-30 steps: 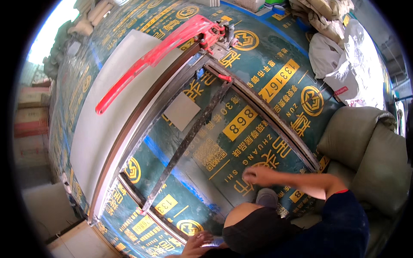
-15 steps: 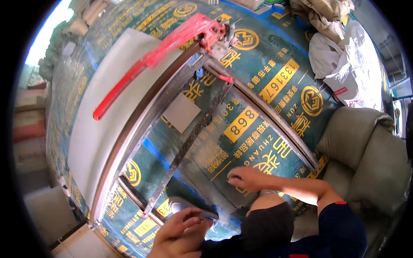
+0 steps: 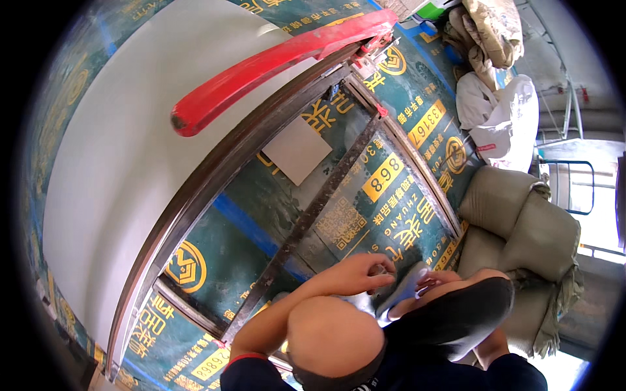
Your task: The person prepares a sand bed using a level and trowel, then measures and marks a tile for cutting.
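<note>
My left hand [image 3: 368,272] reaches rightward past my bent knee, held in the air. Its fingers are curved, the thumb stands apart, and nothing shows between them. Beside the grey shoe [image 3: 403,290] on my foot is my right hand [image 3: 438,281]; my shin partly hides its fingers, so its grip is unclear. Ahead lies what looks like a manual tile cutter: a long dark rail [image 3: 215,159], a red handle [image 3: 274,68] and a thin dirty crossbar [image 3: 306,218]. A large pale slab [image 3: 124,130] lies along the rail's far left side, under the handle.
A small beige square tile [image 3: 297,151] rests inside the cutter's frame. Printed green floor covering [image 3: 228,241] with blue tape lies below. On the right stand stuffed grey-green sacks [image 3: 505,202] and a white bag [image 3: 502,117]. Brown sacking [image 3: 492,32] is heaped behind.
My view has shifted, with the cutter and slab appearing larger. The left hand has gone rightward across my knee. From above the floor, the right hand has moved down beside my shoe.
</note>
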Action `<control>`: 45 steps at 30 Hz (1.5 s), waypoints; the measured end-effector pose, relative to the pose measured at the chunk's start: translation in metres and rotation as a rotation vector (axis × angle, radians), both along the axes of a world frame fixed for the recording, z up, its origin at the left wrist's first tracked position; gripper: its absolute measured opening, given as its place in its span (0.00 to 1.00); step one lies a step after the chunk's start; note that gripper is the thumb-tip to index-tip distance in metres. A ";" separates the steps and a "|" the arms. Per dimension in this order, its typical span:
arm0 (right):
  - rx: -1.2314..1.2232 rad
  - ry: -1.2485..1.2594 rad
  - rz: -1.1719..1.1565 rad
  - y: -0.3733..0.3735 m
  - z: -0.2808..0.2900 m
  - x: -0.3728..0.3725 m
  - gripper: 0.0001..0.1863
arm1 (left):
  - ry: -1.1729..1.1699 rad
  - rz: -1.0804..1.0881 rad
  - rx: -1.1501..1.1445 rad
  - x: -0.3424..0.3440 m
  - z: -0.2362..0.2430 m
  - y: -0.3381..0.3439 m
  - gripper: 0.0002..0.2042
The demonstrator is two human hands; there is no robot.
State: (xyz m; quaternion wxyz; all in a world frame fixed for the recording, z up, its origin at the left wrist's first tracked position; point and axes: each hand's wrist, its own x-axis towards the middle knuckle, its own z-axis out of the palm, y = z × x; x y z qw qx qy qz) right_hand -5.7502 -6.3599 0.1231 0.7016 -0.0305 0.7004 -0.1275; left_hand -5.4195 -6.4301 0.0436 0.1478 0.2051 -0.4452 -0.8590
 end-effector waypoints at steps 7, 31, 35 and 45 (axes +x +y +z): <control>-0.228 0.054 0.420 -0.083 0.092 0.125 0.12 | 0.130 -0.006 0.058 0.028 -0.016 0.000 0.13; -0.730 0.407 0.392 -0.326 -0.148 0.068 0.16 | -0.180 1.507 0.554 0.104 -0.100 0.272 0.23; -0.762 0.393 0.321 -0.367 -0.156 0.059 0.15 | -0.072 1.642 1.058 0.157 -0.155 0.318 0.18; -0.785 0.295 0.471 -0.387 -0.164 0.058 0.11 | -0.031 1.696 1.135 0.167 -0.109 0.224 0.26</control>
